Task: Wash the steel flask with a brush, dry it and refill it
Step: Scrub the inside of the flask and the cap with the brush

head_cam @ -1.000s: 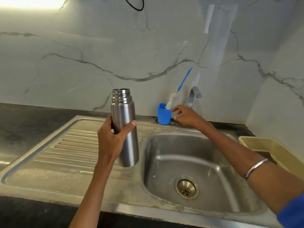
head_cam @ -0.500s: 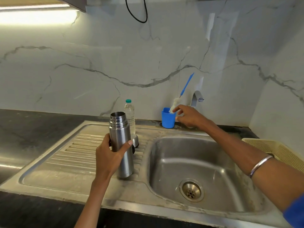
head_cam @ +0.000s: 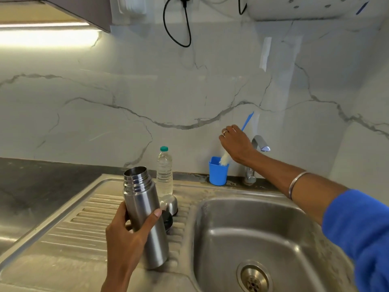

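Left hand (head_cam: 128, 234) grips flask (head_cam: 145, 216); right hand (head_cam: 235, 142) grips brush (head_cam: 224, 159)

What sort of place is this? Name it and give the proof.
Most likely a home kitchen, at the washing-up spot. A steel sink with a ridged draining board is set in a dark counter, a tap stands behind it, and marble-look wall panels back it.

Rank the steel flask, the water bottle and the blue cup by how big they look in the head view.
1. steel flask, largest, though it is nearest the camera.
2. water bottle.
3. blue cup, smallest.
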